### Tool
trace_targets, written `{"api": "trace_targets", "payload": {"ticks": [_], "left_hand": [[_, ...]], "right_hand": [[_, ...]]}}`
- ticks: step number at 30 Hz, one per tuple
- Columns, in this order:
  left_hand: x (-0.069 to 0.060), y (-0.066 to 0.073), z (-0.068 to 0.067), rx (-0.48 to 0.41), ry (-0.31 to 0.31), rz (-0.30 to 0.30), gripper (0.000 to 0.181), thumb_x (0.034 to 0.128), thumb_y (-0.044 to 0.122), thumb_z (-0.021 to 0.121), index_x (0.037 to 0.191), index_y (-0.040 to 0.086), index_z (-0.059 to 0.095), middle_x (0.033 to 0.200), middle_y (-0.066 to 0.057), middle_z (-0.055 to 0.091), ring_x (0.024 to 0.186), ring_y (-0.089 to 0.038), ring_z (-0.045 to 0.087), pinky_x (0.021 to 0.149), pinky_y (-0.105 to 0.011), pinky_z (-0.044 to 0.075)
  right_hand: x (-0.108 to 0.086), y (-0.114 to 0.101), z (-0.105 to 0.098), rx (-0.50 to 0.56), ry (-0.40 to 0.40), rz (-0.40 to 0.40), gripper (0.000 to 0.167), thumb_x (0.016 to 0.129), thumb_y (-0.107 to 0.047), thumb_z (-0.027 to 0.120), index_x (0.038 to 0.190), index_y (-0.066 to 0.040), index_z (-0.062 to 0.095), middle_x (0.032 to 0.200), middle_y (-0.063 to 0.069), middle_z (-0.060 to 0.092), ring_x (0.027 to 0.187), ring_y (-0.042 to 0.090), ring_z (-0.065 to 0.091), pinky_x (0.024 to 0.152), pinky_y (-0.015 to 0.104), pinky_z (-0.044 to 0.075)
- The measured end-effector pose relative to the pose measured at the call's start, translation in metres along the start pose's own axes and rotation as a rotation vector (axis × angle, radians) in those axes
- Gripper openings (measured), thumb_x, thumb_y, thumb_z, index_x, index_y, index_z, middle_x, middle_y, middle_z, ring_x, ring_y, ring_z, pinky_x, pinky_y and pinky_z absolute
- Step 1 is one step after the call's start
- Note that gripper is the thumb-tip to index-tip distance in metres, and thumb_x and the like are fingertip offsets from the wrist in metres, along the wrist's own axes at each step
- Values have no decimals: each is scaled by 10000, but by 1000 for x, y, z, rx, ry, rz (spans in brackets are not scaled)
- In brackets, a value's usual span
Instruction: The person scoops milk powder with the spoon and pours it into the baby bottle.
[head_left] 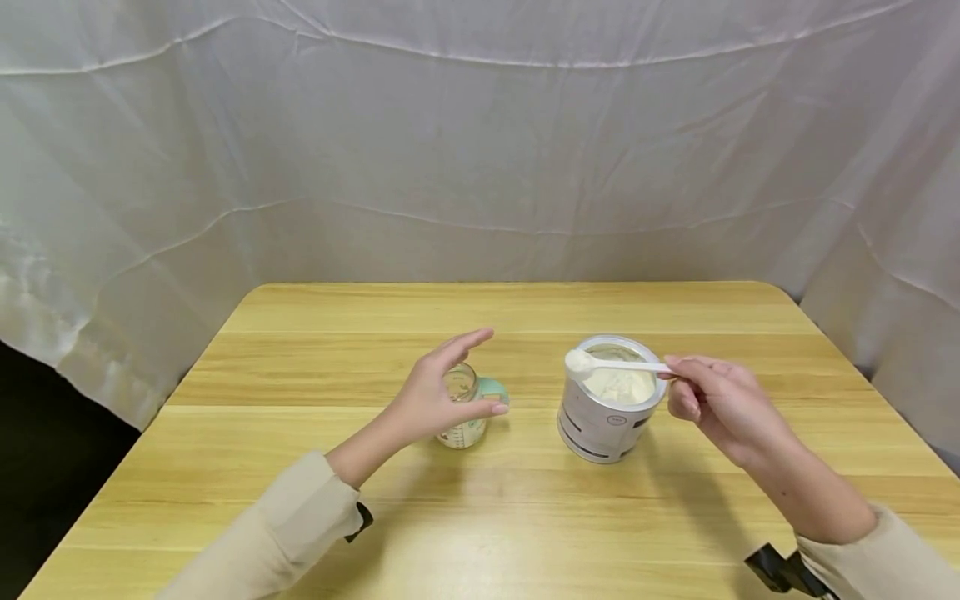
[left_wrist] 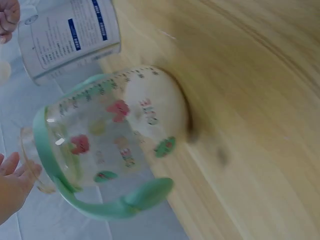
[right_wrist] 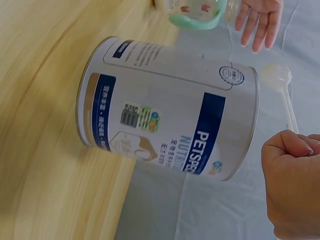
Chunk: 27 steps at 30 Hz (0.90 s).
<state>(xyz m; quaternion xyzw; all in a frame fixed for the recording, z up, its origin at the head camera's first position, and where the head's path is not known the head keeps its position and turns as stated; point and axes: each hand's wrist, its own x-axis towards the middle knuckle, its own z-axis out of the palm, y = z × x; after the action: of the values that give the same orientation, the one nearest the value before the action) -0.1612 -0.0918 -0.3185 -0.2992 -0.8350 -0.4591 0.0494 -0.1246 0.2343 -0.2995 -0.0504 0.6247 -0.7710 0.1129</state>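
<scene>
My right hand (head_left: 731, 408) pinches the handle end of a white scoop (head_left: 630, 365). Pale powder is heaped in the scoop's bowl (right_wrist: 276, 77), which hangs over the left rim of an uncovered milk powder can (head_left: 600, 425). More powder lies inside that can. To its left, a clear baby bottle (left_wrist: 95, 130) with a mint-green handled collar stands upright, its mouth uncapped and white powder at its bottom. Fingers and thumb spread apart, my left hand (head_left: 442, 392) is beside the bottle's top and partly hides it in the head view.
Both vessels stand on a wood-grain table (head_left: 510, 517). Pale cloth (head_left: 480, 167) hangs behind the table and along its sides. Black bands show at both cuffs.
</scene>
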Motion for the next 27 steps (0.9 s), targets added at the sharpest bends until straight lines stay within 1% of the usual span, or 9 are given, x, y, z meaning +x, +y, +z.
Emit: {"api": "trace_targets", "payload": {"ticks": [5, 9, 14, 18, 21, 27], "left_hand": [[-7, -9, -4, 0, 23, -16, 810, 696, 255, 817, 1391, 157, 414, 1428, -46, 441, 1323, -238, 400, 1086, -420, 376], [-12, -15, -8, -2, 44, -41, 819, 680, 243, 827, 1387, 157, 422, 1429, -47, 439, 1321, -249, 402, 1090, -446, 361], [-18, -22, -11, 7, 62, -58, 815, 684, 242, 825, 1386, 146, 422, 1433, -54, 434, 1330, -249, 390, 1099, -453, 347], [-22, -28, -13, 6, 61, -66, 802, 692, 226, 820, 1383, 124, 425, 1424, -87, 440, 1324, -278, 394, 1091, -460, 358], [-24, -34, -13, -3, 60, -85, 792, 693, 225, 820, 1373, 101, 434, 1411, -112, 451, 1312, -299, 405, 1079, -469, 372], [-28, -47, -10, -25, 54, -113, 781, 695, 225, 819, 1361, 72, 440, 1389, -130, 471, 1292, -300, 428, 1069, -464, 385]], "right_hand": [[1, 0, 6, 8, -25, 1, 276, 989, -124, 425, 807, -83, 627, 520, -62, 479, 522, 148, 303, 528, 227, 313], [2, -1, 12, 11, -27, 9, 255, 984, -136, 442, 816, -80, 627, 520, -63, 481, 515, 128, 331, 532, 209, 345], [4, -1, 19, -4, -35, 4, 260, 984, -142, 444, 808, -87, 629, 511, -74, 475, 504, 96, 360, 528, 188, 350], [5, 0, 24, -28, -41, -4, 260, 985, -142, 439, 811, -93, 625, 514, -78, 468, 501, 85, 375, 533, 193, 365], [6, -1, 30, -37, -42, -4, 264, 985, -152, 441, 802, -109, 626, 510, -81, 465, 497, 80, 379, 537, 198, 356], [11, -1, 46, -16, -52, -11, 271, 982, -146, 446, 785, -118, 631, 513, -82, 467, 492, 65, 394, 506, 197, 335]]}}
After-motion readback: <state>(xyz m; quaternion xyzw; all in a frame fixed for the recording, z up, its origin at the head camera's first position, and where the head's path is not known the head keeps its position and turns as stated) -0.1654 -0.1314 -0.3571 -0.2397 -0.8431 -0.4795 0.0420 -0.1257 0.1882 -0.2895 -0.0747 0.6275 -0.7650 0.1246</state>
